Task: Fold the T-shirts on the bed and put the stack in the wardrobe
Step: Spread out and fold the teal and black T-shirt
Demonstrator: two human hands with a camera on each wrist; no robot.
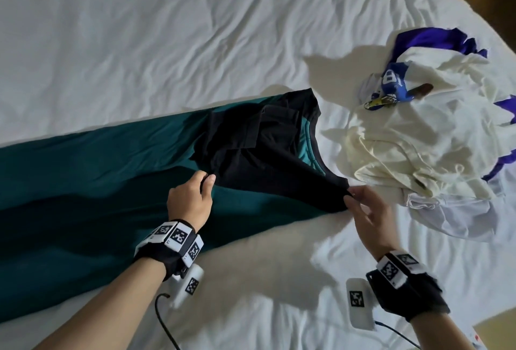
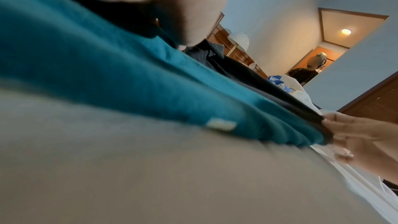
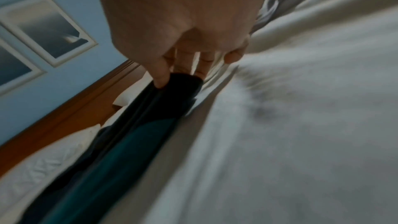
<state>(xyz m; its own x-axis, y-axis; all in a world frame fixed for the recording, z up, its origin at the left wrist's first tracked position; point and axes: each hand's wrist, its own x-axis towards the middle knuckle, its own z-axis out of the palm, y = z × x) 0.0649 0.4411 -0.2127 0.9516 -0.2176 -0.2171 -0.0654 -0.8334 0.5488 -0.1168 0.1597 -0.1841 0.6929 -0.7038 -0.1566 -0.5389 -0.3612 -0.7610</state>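
A teal T-shirt [image 1: 97, 182] lies stretched across the white bed [image 1: 195, 42], folded lengthwise into a long strip. Its collar end is covered by black fabric [image 1: 265, 148], with the teal neckline showing near the pile. My left hand [image 1: 208, 180] pinches the near left edge of the black fabric. My right hand [image 1: 352, 196] pinches its near right corner, and the cloth is taut between them. In the right wrist view, the right hand's fingers [image 3: 161, 76] close on the black corner [image 3: 178, 94]. The left wrist view shows the teal cloth [image 2: 129, 83] and the right hand [image 2: 355, 134].
A loose pile of unfolded shirts [image 1: 424, 131], cream, purple and blue-printed, lies at the right of the bed. A white garment [image 1: 452, 215] spreads below it. A wooden headboard [image 3: 64, 113] and framed pictures [image 3: 49, 28] show in the right wrist view. Cables trail near the front edge.
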